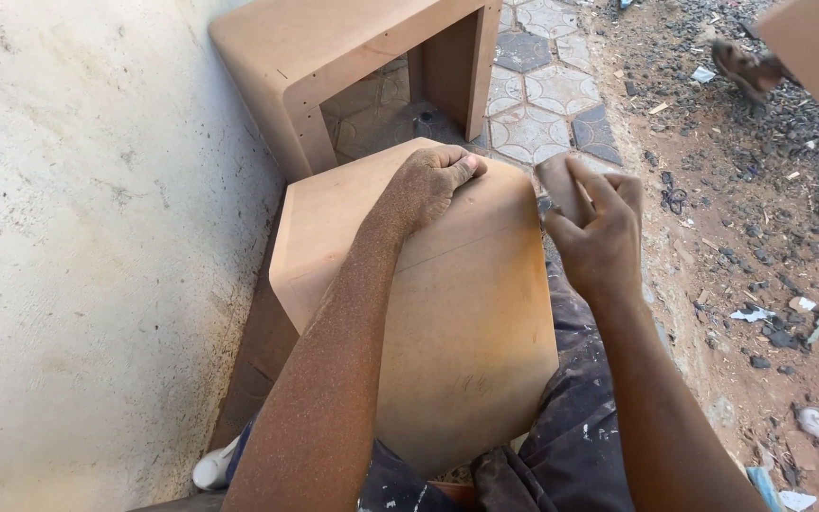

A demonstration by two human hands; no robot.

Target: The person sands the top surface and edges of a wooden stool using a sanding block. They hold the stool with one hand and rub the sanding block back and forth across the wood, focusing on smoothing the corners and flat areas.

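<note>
The right hand (599, 232), centre-right of the frame, is closed around a folded piece of sandpaper (561, 187), fingers wrapped over its back and the sheet set against the right edge of the board (447, 303). The left hand (433, 180), at upper centre, is curled into a loose fist with nothing in it, knuckles and thumb resting on the far end of the board's top face; the forearm is thick with fine brown dust. The board, a smooth tan panel with rounded corners, fills the middle of the frame and leans across the person's lap, its near end hidden between paint-spattered trousers (571, 427). Beyond it, at upper centre, stands an open-sided table (334, 57) of the same material (nothing inside it, only patterned paving (542, 95) showing through). A pale wall (78, 256) takes up the left, littered dirt (760, 237) the right. The risk, as I judge it, is the board slipping on the lap, since only a resting fist steadies it; the paper could then skid off the edge and round it unevenly, or scrape the knuckles.
</note>
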